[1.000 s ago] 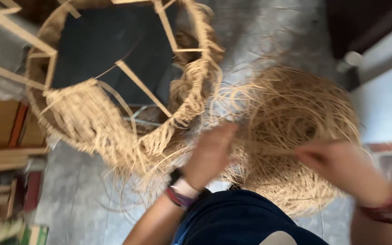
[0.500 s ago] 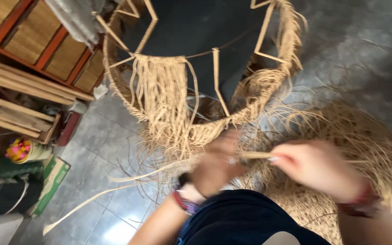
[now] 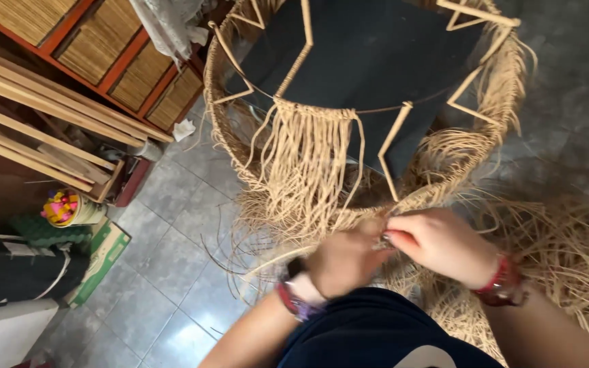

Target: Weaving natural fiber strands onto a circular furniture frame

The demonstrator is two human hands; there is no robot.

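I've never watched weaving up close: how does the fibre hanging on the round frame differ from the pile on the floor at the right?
The hanging fringe falls in straight strands tied along a cord; the loose pile lies tangled and curling. The fringe sits inside the round frame, the pile outside it. Both are pale straw-coloured.

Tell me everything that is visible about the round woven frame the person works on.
The round frame is a hoop of pale, straw-like fibre, with thin light sticks bent in zigzags inside it, over a dark centre. A fringe of loose strands hangs from a cord across it. The near rim is half-woven and frayed. It stands on the grey tiled floor. The left hand and right hand meet at its near rim, pinching fibres.
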